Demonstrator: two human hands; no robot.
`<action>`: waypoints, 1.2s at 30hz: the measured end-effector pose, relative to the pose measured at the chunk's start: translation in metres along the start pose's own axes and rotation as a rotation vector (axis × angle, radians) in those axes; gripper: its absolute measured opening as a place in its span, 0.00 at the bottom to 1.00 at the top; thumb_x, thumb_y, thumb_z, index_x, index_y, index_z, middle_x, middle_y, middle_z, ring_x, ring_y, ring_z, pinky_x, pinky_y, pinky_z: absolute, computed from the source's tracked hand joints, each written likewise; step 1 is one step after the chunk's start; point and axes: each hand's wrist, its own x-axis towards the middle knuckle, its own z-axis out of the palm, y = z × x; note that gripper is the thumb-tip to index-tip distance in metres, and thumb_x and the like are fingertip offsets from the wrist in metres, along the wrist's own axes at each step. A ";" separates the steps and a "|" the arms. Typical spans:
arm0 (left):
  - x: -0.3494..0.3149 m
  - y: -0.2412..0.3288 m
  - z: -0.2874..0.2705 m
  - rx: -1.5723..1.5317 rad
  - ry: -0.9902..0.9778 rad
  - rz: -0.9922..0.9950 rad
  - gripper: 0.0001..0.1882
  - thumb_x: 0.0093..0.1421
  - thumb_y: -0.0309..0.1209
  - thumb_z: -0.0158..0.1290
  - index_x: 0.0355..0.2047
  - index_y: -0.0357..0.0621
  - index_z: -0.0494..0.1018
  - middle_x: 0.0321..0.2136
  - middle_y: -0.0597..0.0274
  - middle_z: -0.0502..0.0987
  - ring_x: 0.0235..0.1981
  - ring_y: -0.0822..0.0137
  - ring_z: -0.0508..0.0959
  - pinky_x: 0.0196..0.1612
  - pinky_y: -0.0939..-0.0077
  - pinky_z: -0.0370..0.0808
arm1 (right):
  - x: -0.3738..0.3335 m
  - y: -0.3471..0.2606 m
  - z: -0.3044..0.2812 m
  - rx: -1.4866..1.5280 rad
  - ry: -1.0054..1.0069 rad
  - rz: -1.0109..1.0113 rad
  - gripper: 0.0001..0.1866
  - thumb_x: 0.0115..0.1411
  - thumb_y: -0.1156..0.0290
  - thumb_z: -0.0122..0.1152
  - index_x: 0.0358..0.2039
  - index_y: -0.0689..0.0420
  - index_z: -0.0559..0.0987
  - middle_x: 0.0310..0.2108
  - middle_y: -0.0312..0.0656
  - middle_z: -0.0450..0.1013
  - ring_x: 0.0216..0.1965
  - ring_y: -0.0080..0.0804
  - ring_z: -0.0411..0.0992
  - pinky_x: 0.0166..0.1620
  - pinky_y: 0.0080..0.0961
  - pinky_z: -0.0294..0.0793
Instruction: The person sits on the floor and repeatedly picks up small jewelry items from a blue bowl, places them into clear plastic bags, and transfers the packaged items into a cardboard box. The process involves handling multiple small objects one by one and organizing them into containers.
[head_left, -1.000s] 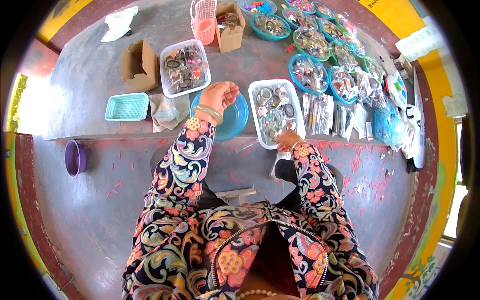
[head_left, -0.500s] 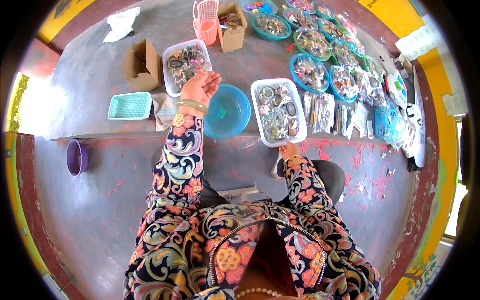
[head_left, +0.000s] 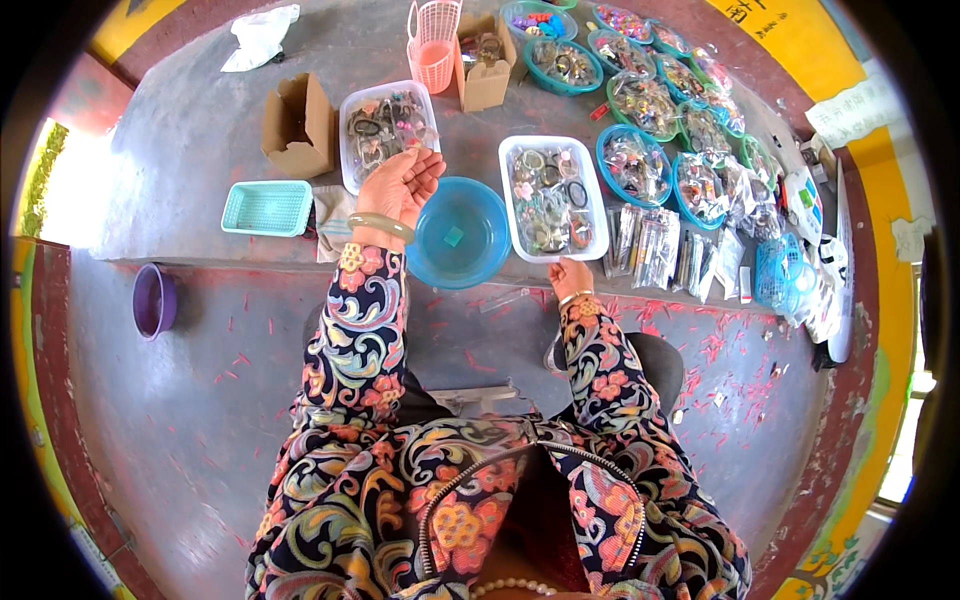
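Where my right hand (head_left: 571, 277) meets the counter's (head_left: 480, 140) near edge, the white tray (head_left: 546, 142) lies directly beyond, long axis running away from me | right hand nearer — fingers bunched, grip on the rim unclear | left hand (head_left: 398, 187) loosely curled by the blue basin (head_left: 450, 262) — whether pinching anything, I cannot tell

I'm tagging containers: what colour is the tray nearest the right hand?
The tray is white; it shows best in the head view.
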 end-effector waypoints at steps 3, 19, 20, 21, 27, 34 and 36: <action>-0.003 0.002 0.002 0.030 -0.005 0.009 0.10 0.56 0.29 0.47 0.34 0.33 0.69 0.32 0.52 0.73 0.35 0.62 0.74 0.35 0.77 0.71 | 0.031 -0.001 0.015 0.052 0.093 0.131 0.10 0.56 0.72 0.45 0.36 0.65 0.64 0.32 0.47 0.67 0.33 0.39 0.68 0.35 0.33 0.71; -0.008 0.002 -0.005 0.057 -0.067 -0.089 0.12 0.55 0.31 0.48 0.36 0.34 0.69 0.35 0.52 0.73 0.38 0.63 0.73 0.36 0.78 0.70 | 0.106 -0.015 0.090 0.249 0.261 0.138 0.12 0.56 0.75 0.44 0.41 0.66 0.62 0.39 0.52 0.66 0.40 0.45 0.68 0.41 0.40 0.72; -0.009 0.002 -0.005 0.052 -0.072 -0.091 0.12 0.55 0.32 0.48 0.35 0.35 0.69 0.35 0.53 0.73 0.38 0.63 0.73 0.36 0.79 0.70 | 0.108 -0.017 0.095 0.244 0.225 0.143 0.12 0.56 0.75 0.44 0.41 0.66 0.62 0.40 0.52 0.65 0.41 0.45 0.67 0.41 0.41 0.72; -0.010 0.001 -0.006 0.046 -0.077 -0.093 0.12 0.56 0.32 0.48 0.35 0.35 0.69 0.35 0.53 0.73 0.39 0.64 0.73 0.36 0.79 0.70 | 0.110 -0.018 0.100 0.240 0.189 0.148 0.13 0.56 0.75 0.44 0.41 0.66 0.62 0.40 0.53 0.65 0.41 0.45 0.67 0.42 0.41 0.72; -0.010 -0.004 0.000 0.045 -0.112 -0.139 0.11 0.57 0.33 0.47 0.34 0.38 0.70 0.34 0.57 0.74 0.36 0.66 0.74 0.34 0.79 0.69 | 0.119 -0.044 0.123 -0.549 -0.139 0.606 0.13 0.54 0.71 0.48 0.36 0.69 0.67 0.33 0.55 0.72 0.30 0.44 0.74 0.29 0.31 0.75; -0.010 -0.010 -0.001 0.051 -0.091 -0.204 0.10 0.59 0.32 0.43 0.34 0.40 0.70 0.35 0.57 0.74 0.37 0.67 0.74 0.34 0.79 0.69 | 0.167 -0.072 0.224 -1.240 -0.364 -0.066 0.14 0.47 0.64 0.56 0.29 0.62 0.74 0.21 0.44 0.73 0.18 0.30 0.71 0.22 0.23 0.70; -0.006 -0.013 0.008 0.058 -0.113 -0.226 0.10 0.59 0.32 0.42 0.34 0.40 0.70 0.35 0.57 0.74 0.38 0.67 0.74 0.35 0.79 0.69 | 0.204 -0.087 0.238 -1.442 -0.122 -0.629 0.19 0.42 0.58 0.60 0.33 0.56 0.76 0.28 0.48 0.74 0.30 0.41 0.73 0.35 0.33 0.71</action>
